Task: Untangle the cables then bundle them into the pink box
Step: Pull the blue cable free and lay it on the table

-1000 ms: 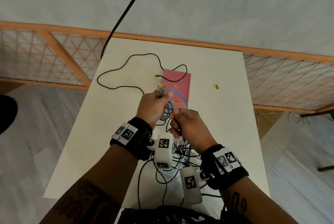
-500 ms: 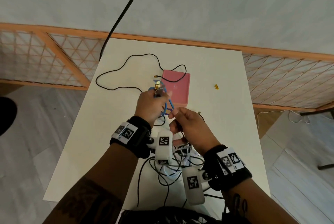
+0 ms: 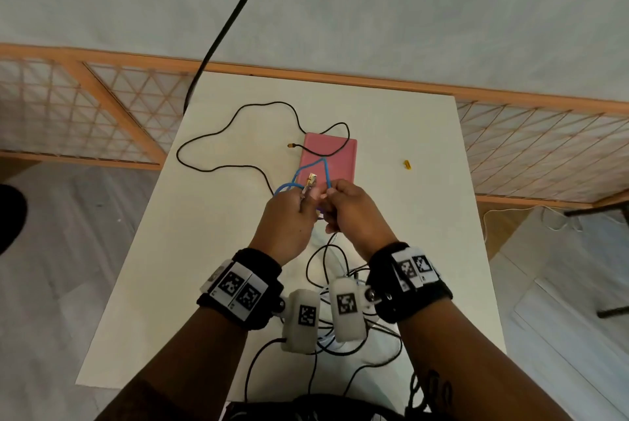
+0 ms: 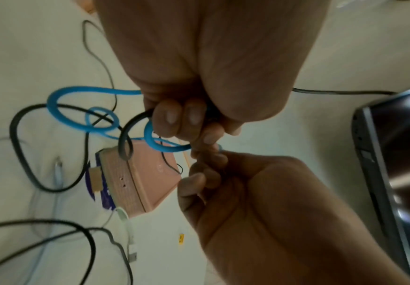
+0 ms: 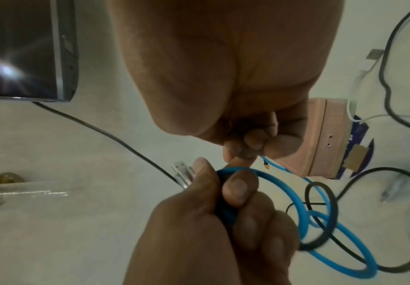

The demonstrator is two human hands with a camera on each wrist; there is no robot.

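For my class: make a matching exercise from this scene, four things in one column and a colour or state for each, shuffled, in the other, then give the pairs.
1. box
2. looped cable
3. small piece
4. thin cable

a. blue, held by both hands
b. yellow, lying alone on the table
c. black, trailing across the table
d. pink, lid shut

Pairs: 1-d, 2-a, 3-b, 4-c

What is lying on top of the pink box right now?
A thin black cable crosses the far end of the pink box. The blue cable loops above it, held by both hands; whether it touches the box is unclear. The hands hide the near edge.
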